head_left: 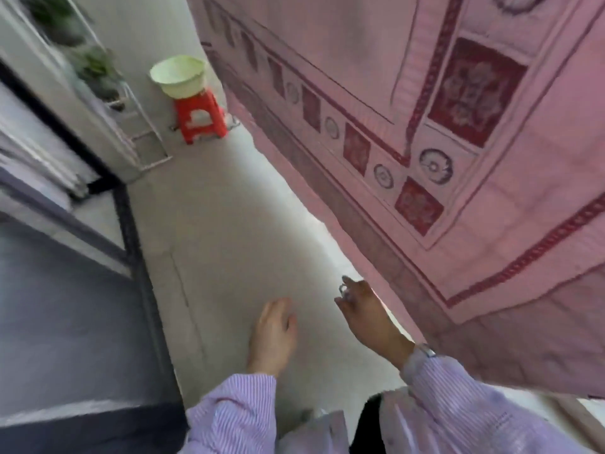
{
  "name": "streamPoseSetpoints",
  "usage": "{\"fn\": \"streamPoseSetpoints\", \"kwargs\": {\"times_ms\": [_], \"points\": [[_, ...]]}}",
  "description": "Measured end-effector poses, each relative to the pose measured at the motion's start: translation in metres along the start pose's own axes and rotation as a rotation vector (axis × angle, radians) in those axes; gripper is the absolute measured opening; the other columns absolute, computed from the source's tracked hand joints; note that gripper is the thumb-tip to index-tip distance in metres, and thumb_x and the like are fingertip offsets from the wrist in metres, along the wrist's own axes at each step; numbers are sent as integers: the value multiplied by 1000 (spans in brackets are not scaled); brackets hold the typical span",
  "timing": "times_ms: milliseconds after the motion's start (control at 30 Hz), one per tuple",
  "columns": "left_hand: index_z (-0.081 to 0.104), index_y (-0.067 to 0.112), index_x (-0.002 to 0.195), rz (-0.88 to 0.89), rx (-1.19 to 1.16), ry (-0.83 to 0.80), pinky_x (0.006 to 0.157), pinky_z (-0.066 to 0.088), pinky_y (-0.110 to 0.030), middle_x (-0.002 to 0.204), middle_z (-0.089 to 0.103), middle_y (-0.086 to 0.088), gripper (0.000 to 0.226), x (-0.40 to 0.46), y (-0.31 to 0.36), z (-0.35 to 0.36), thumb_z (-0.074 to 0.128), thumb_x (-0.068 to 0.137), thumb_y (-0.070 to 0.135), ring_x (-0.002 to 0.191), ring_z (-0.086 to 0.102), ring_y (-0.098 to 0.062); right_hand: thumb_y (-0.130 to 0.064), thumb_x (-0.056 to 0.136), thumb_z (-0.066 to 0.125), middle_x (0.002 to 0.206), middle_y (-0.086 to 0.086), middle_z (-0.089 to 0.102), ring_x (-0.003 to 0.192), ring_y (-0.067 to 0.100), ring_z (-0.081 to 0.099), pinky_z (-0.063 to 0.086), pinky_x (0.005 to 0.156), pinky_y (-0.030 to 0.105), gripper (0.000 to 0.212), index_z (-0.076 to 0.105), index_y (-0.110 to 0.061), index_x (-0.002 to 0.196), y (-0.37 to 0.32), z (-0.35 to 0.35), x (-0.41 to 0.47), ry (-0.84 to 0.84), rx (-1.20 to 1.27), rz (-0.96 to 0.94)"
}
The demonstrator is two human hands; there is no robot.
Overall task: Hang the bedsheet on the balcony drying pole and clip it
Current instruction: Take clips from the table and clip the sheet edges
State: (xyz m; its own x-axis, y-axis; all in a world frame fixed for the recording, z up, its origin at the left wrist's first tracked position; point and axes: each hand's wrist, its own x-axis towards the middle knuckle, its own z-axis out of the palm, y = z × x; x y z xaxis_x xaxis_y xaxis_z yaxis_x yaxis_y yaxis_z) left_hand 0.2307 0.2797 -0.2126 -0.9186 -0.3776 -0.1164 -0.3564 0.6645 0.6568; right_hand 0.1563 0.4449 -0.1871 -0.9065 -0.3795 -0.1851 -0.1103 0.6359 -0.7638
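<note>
The large pink cotton bedsheet with dark red floral squares and a braided border already hangs down the right side of the view, its lower hem slanting from the upper middle to the lower right, well clear of the pale balcony floor. Your right hand is just beside that hem, fingers loosely curled around what looks like a small pale clip or ring; blur keeps it from being certain. Your left hand hangs apart from the sheet, fingers relaxed and spread, holding nothing.

If you are about to straighten and clip, take the hem edge with the free left hand first, pull it flat, then lift your gaze to the pole before fastening.

The drying pole lies above the frame and cannot be seen, so whether any clips are on it is unknown. At the far end, a pale green plastic basin sits on a red plastic stool; its contents are hidden. The whole view is motion-blurred.
</note>
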Motion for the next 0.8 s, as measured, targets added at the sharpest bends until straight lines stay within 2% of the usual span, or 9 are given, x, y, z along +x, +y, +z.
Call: {"fn": "streamPoseSetpoints", "kwargs": {"times_ms": [133,267,400,500,600,667,800], "points": [[57,-2,113,-89,-46,124,93,31,-27,118,57,-21,32,76,-29,-56,57,83,8,111,53,-34,-14,86,58,103,5,44,91,18,49,32,78,19,37,49,-6,121,-69,22,90,-49,49,-45],[53,2,120,-74,-55,186,101,30,-30,125,52,-15,36,160,-47,-102,55,86,12,119,46,-29,-11,83,62,102,3,45,89,16,48,31,74,16,33,52,-4,113,-111,38,186,-56,75,-93],[52,7,122,-79,-21,247,104,31,-36,127,51,-13,48,293,-71,-155,44,80,28,121,45,-28,-14,83,63,93,1,52,81,15,49,36,75,24,30,52,-10,110,-158,63,322,-87,127,-121],[48,8,126,-58,16,289,105,30,-38,131,47,-12,43,397,-75,-206,49,86,23,124,41,-28,-16,82,63,87,-4,52,78,15,51,40,72,25,27,52,-14,107,-202,73,428,-118,134,-175],[41,15,132,-28,84,327,108,27,-38,138,40,-6,44,485,-77,-259,50,89,20,129,34,-24,-18,81,64,88,-4,54,81,16,54,43,79,33,31,51,-16,109,-256,78,522,-124,123,-238],[39,17,134,-25,118,359,109,26,-40,140,38,-5,46,534,-84,-290,49,90,22,130,32,-22,-21,81,65,87,-5,56,80,16,55,44,79,34,33,51,-17,111,-291,81,576,-132,108,-277],[37,19,135,-36,155,371,109,26,-39,142,36,-3,47,623,-114,-339,48,90,25,131,30,-19,-26,80,67,76,-15,53,64,8,52,47,73,35,32,51,-21,108,-345,100,678,-151,96,-333]]}}
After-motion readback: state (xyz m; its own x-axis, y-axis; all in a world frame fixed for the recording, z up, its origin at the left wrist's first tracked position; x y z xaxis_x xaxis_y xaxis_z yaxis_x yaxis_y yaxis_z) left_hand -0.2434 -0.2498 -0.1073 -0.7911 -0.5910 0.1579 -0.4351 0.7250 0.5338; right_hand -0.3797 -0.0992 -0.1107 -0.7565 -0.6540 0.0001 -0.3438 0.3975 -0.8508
